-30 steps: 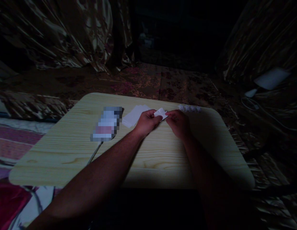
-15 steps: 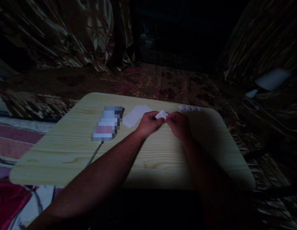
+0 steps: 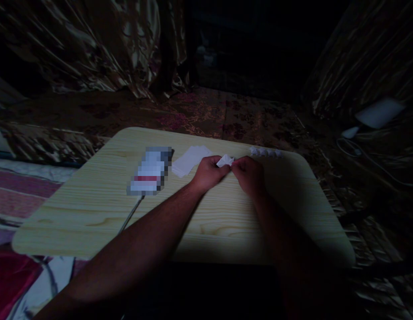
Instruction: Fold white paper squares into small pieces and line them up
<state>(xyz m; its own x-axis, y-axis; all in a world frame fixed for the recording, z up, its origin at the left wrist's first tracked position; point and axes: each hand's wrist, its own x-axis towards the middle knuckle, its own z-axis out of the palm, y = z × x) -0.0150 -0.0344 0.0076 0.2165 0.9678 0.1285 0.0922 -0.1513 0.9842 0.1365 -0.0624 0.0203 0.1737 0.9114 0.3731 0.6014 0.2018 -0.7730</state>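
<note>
Between my two hands is a small piece of folded white paper (image 3: 225,160), creased into triangular facets. My left hand (image 3: 209,172) grips its left side, the thumb lying along the near edge. Fingertips of my right hand (image 3: 249,173) pinch its right corner. Left of my left hand lies a loose stack of white paper sheets (image 3: 190,160), slightly fanned out. Beyond my right hand, near the far edge, several small folded white paper pieces (image 3: 265,152) sit in a row.
A wood-grain table (image 3: 206,226) with rounded corners carries everything. A pixelated phone (image 3: 149,171) lies at left, with a cable (image 3: 131,214) running toward me. Past the right edge stands a white lamp-like object (image 3: 379,113) with a cord. Patterned curtains (image 3: 139,49) hang behind.
The folded paper shows slightly different facets, its upper point lower than before. Both hands keep their grip nearly in place. The whole view has shifted slightly.
</note>
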